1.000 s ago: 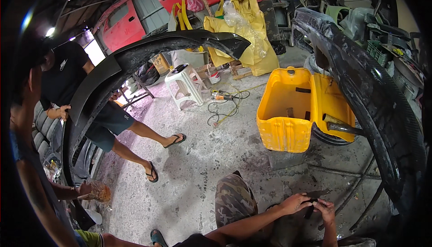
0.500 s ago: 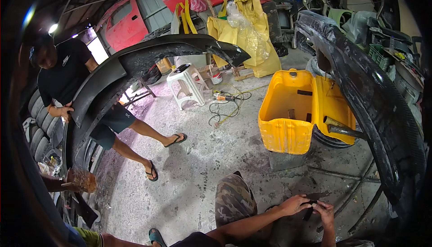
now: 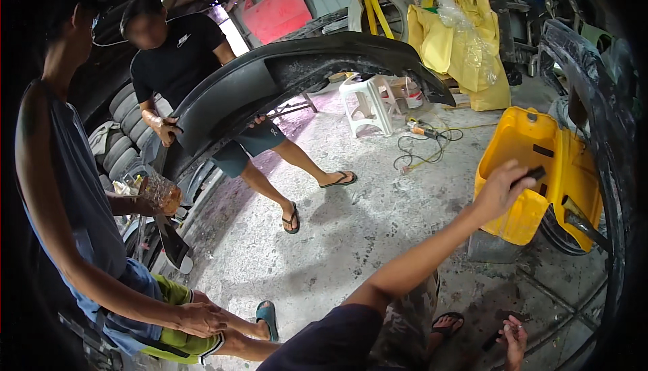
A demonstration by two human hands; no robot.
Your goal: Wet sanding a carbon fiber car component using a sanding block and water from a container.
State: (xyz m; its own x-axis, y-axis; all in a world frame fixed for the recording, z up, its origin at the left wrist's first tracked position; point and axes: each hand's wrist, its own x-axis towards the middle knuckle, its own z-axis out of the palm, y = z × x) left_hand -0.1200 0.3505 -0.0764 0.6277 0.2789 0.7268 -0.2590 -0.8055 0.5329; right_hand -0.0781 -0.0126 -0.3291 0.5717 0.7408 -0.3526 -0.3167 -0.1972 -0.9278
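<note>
My left hand (image 3: pixel 498 194) reaches over the near rim of a yellow plastic tub (image 3: pixel 511 219) filled with cloudy brown water. Its fingers are closed on a small black block (image 3: pixel 535 174). Low at the right, my right hand (image 3: pixel 515 339) is bent around a thin dark piece (image 3: pixel 491 342), whose kind is unclear. Beside the tub, at the right, stands a long black car bumper (image 3: pixel 617 148), wet and shiny. Another dark strip (image 3: pixel 543 149) shows inside the tub.
One person in black (image 3: pixel 179 54) holds a large black bumper (image 3: pixel 297 60). Another (image 3: pixel 77 189), close at left, carries a brown-stained clear container (image 3: pixel 162 194). A white stool (image 3: pixel 366 104), a corded power tool (image 3: pixel 423 128) and crossed bars (image 3: pixel 553 297) lie around the floor.
My left hand has left my right hand and stretched forward over the tub with a black block. The view has turned left, bringing the nearer person into sight.
</note>
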